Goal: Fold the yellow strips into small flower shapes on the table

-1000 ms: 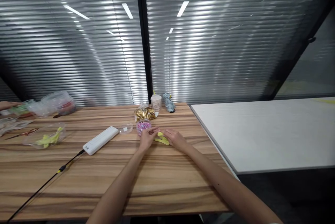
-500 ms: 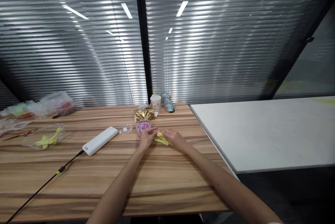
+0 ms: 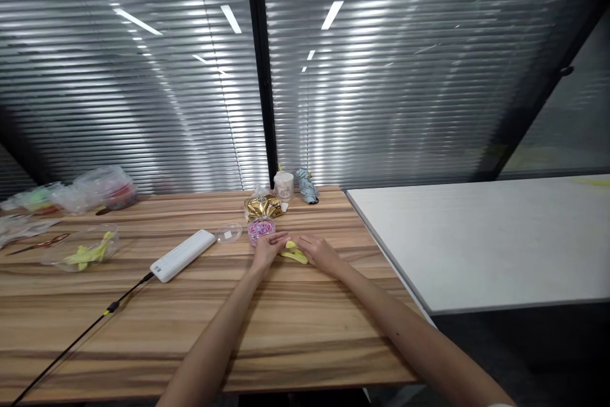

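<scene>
My left hand [image 3: 267,251] and my right hand [image 3: 318,253] meet above the wooden table, fingertips close together. Between them is a soft-looking yellow bent piece [image 3: 296,255]; its kind is not clear. The fingers of both hands are pinched at its upper end, and its lower part hangs or lies below them. A speck of pink shows at the fingertips, too small to name. Just behind my left hand stands a clear round tub [image 3: 261,228] of small pink and purple pieces, partly covered by that hand.
A clear lid [image 3: 229,233] and a white power bank [image 3: 183,256] with a black cable lie to the left. Farther left are a clear tray [image 3: 57,256] with yellow pieces, scissors [image 3: 42,244] and plastic bags. Behind stand a gold packet [image 3: 264,207], a paper cup [image 3: 284,185] and a blue-grey bundle [image 3: 307,186].
Hardly anything differs. Both hands stay in the same place at the yellow piece, with at most a tiny shift of the fingers.
</scene>
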Demonstrator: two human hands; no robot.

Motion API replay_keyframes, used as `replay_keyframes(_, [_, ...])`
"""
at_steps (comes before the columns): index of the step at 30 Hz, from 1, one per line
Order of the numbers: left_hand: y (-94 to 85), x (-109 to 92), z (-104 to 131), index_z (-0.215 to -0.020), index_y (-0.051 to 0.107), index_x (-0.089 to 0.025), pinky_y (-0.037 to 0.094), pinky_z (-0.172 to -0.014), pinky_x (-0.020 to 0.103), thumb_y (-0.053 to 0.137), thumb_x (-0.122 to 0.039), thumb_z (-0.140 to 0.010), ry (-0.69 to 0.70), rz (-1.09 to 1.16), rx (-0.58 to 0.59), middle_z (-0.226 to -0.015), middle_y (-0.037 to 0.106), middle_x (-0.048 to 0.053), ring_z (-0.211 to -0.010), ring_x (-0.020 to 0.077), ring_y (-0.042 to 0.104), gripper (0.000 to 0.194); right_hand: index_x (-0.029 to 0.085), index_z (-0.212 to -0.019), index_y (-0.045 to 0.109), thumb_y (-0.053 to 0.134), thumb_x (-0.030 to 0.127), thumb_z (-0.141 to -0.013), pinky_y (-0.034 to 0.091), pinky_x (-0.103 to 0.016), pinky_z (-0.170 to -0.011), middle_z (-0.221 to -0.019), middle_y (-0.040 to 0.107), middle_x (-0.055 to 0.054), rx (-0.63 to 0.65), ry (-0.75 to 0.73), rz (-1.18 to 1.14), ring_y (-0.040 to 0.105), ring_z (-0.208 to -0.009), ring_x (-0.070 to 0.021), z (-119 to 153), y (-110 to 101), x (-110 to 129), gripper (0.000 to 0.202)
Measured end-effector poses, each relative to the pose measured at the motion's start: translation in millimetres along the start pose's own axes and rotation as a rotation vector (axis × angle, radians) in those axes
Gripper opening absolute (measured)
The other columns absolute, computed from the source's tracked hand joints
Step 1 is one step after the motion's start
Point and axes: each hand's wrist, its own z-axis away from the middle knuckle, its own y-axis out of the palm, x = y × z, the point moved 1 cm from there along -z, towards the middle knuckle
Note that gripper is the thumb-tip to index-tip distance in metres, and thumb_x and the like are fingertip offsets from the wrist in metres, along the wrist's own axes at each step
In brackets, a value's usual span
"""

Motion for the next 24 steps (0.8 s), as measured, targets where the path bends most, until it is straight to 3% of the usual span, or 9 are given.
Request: replay_keyframes(24, [2.0,-3.7,3.0,-0.086,0.064,-0.009,0.051,-0.067,0.028,0.078,-0.029,-0.045,-0.034,0.064,0.006,-0.073,0.068,0.008,-0.065,0.0166,0.063,0.048,0.018,-0.106,0.052,0.039,0.017,-0.087,0.042,-0.023,-0.065,-0.09,0.061,-0.006,0.019,-0.007,0.007,0.055,-0.078,-0.0149,1.3,1.9,-1.9,0.023])
